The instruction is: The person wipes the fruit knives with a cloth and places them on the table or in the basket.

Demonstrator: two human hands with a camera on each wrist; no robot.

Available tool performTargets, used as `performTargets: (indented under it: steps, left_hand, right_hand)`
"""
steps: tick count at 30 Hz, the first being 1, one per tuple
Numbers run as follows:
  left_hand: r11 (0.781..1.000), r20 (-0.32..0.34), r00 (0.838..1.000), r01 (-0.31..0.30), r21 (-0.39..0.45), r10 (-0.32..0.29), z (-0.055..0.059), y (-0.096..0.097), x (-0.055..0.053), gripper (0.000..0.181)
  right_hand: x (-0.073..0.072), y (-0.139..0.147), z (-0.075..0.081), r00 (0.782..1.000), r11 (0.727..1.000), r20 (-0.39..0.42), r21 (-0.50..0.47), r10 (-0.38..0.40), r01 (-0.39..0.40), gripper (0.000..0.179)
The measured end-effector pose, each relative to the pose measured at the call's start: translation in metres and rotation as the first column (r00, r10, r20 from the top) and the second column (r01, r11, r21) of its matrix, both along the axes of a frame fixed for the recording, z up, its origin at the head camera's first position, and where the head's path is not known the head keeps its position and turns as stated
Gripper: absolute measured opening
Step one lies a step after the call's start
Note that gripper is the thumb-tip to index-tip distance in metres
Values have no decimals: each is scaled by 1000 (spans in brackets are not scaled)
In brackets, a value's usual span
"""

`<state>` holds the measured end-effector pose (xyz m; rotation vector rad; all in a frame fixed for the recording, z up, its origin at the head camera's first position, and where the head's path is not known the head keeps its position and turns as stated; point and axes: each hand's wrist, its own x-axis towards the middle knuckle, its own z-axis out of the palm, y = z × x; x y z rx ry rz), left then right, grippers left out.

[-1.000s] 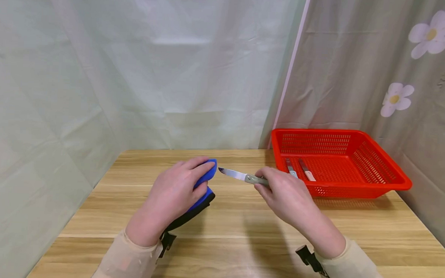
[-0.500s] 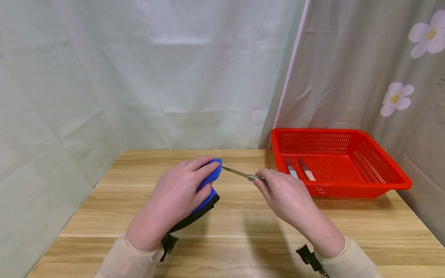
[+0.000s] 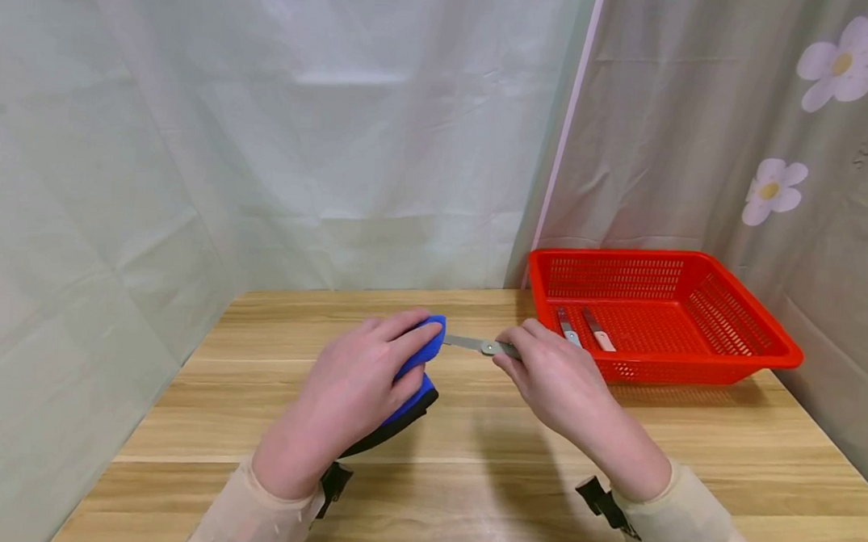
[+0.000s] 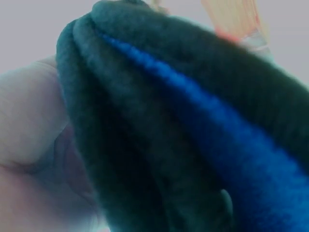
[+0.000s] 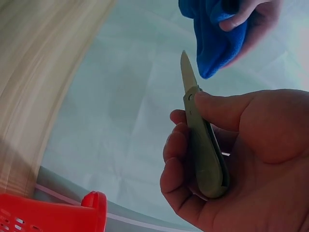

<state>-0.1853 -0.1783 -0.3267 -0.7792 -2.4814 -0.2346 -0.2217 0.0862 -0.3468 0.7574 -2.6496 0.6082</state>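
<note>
My right hand (image 3: 556,381) grips a folding knife (image 5: 205,150) by its grey-green handle, thumb along the side. The blade (image 3: 466,343) is unfolded and points left. My left hand (image 3: 371,373) pinches a folded blue cloth (image 3: 417,359) with a black edge. In the head view the blade's tip end meets the cloth's upper fold; the right wrist view has the tip just beside the cloth (image 5: 217,43). Dark folds of the cloth (image 4: 145,111) fill most of the left wrist view. Both hands are held above the wooden table (image 3: 453,490).
A red plastic basket (image 3: 663,359) stands at the right rear of the table. Inside lie two more folding knives, one with a light blue handle (image 3: 570,334) and one with a pink handle (image 3: 602,340). Pale curtains (image 3: 381,139) hang behind the table and at both sides.
My left hand has moved right with the cloth, up to the blade. The knife has turned in my right hand, edge-on midway and then flatter; that hand has otherwise hardly moved.
</note>
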Motion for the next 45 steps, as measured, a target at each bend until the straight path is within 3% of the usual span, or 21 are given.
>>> performTargets:
  steps: [20,45]
  left_hand:
    - [996,-6,998,68,-62,-68,-11,22,5,46]
    - [999,24,1000,-4,-42,5,-9,8,-1,46]
  right_hand:
    - [6,-5,-6,996,998,-56,-16,67,-68,22]
    - [7,-4,-2,996,997,-63,-37,63,-65,18]
